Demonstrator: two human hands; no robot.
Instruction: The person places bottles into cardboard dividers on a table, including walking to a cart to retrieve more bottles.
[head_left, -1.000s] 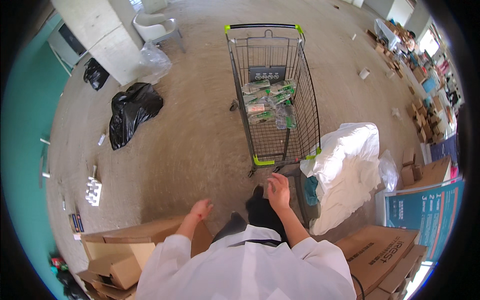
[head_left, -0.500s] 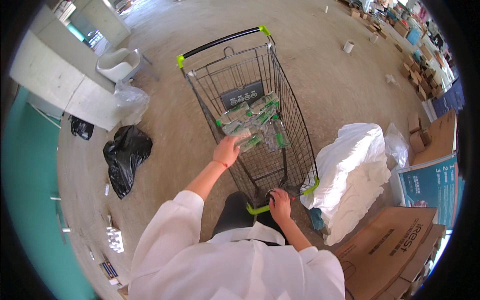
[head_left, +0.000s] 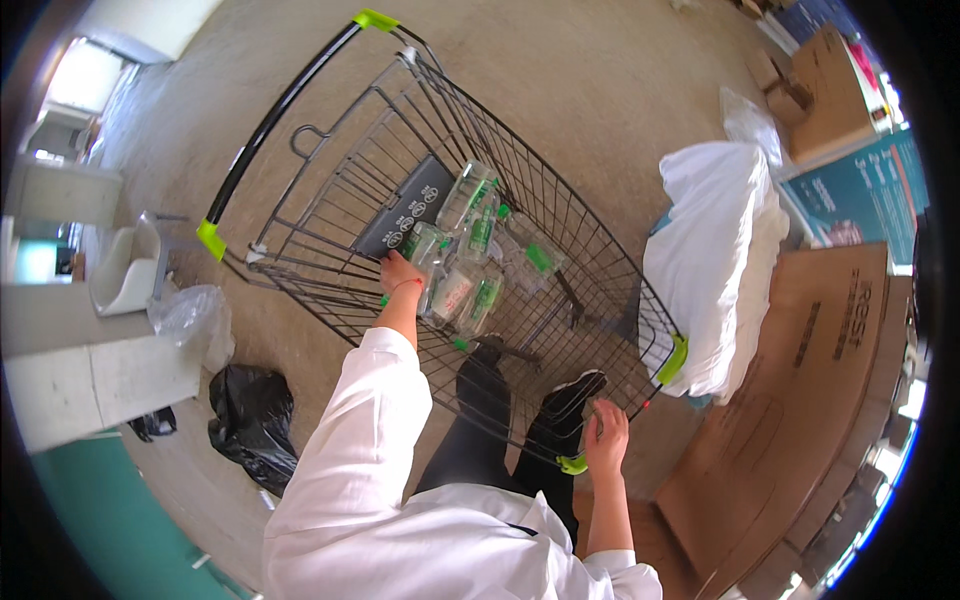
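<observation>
A black wire shopping cart (head_left: 610,275) with lime-green corners stands in front of me, its handle at the far left. Several clear plastic bottles (head_left: 480,232) with green caps and labels lie in it, close to the dark panel. Past the cart's left side reaches my left hand (head_left: 402,272), fingers closed round a bottle (head_left: 425,240) at the edge of the pile; the hand partly covers it. At the near end, by a green corner, my right hand (head_left: 606,436) is curled over the cart's rim.
To the right are a white cloth sack (head_left: 705,265), a large cardboard box (head_left: 790,400) and a teal printed box (head_left: 865,195). On the left lie a black plastic bag (head_left: 252,425) and a clear plastic bag (head_left: 188,315), by a white chair (head_left: 128,275). My feet are beneath the cart's near end.
The cart has turned, its handle swinging left and closer. My left hand has shifted left along the bottles. My right hand remains at the near rim, now further right and lower.
</observation>
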